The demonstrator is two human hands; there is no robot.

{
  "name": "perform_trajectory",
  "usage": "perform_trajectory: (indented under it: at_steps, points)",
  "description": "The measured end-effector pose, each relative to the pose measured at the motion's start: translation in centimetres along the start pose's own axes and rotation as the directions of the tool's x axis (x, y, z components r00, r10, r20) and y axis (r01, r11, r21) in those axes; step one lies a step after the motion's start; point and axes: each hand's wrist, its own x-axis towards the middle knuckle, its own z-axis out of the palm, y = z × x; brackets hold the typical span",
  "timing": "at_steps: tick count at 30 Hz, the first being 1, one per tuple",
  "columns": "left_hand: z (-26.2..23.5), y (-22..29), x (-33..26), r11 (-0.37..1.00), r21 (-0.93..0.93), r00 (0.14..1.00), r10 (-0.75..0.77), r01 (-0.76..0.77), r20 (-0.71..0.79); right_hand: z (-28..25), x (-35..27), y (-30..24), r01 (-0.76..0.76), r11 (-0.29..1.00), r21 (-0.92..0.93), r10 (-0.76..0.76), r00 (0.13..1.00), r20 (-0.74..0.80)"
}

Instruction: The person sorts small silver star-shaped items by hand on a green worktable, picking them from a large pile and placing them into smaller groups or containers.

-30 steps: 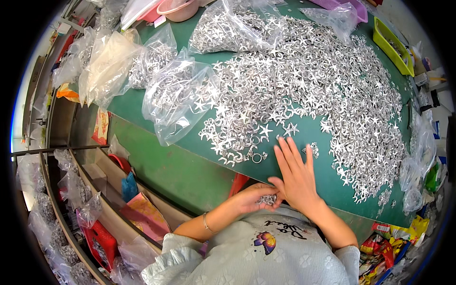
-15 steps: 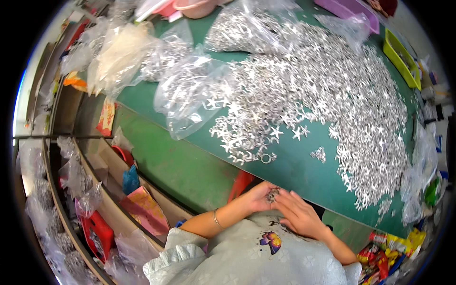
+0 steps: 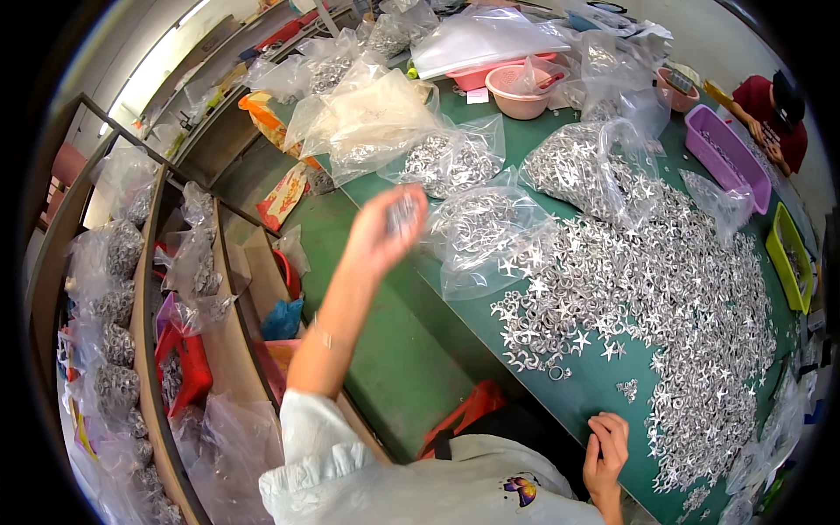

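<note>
My left hand [image 3: 382,234] is raised over the table's left edge with its fingers curled round a clump of small silver metal pieces [image 3: 403,215]. It is close to clear plastic bags of similar pieces, the nearest an open bag [image 3: 477,232] just to its right. My right hand [image 3: 605,448] rests at the near table edge, fingers loosely bent, thumb apart, nothing seen in it. Beyond it lies a tiny separate cluster of silver pieces [image 3: 627,388]. A wide heap of silver pieces [image 3: 674,302], some star-shaped, some ring-like, spreads over the green table [image 3: 560,398].
Pink basins [image 3: 518,94], a purple tray [image 3: 731,157] and a lime-green tray [image 3: 787,254] stand at the far and right sides. Another person [image 3: 770,122] in dark red works at the back right. Shelves with bagged pieces [image 3: 118,350] line the left.
My hands have parted: the left, holding the silver pieces, has swung up and left toward the bags. The right has dropped to the table edge. The view has turned up and left.
</note>
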Motion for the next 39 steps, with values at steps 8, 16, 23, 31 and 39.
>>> perform_trajectory:
  at_steps: [8,16,23,31,39]
  points:
    - [-3.4,6.0,19.6,0.438,0.886,0.884,0.462,-0.152,-0.077,-1.7,0.5,0.8,-0.07,0.971,-0.229,0.043,0.991,-0.124]
    - [6.1,-9.1,3.0,-0.415,0.678,0.433,0.542,-0.607,0.72,-2.4,3.7,0.9,-0.093,0.948,-0.305,0.099,0.995,0.005]
    - [0.6,-22.3,-10.3,-0.309,0.684,0.696,0.088,-0.661,0.713,2.6,5.4,0.3,0.123,0.89,-0.44,0.033,0.943,0.33]
    - [-0.3,-23.6,-9.7,-0.495,0.701,0.806,0.004,-0.512,0.592,0.5,3.9,-0.1,-0.046,0.863,-0.503,0.16,0.969,0.186]
    - [-1.4,-23.6,-9.0,-0.399,0.721,0.756,0.098,-0.566,0.648,3.5,5.6,-0.1,0.078,0.905,-0.419,0.039,0.964,0.264]
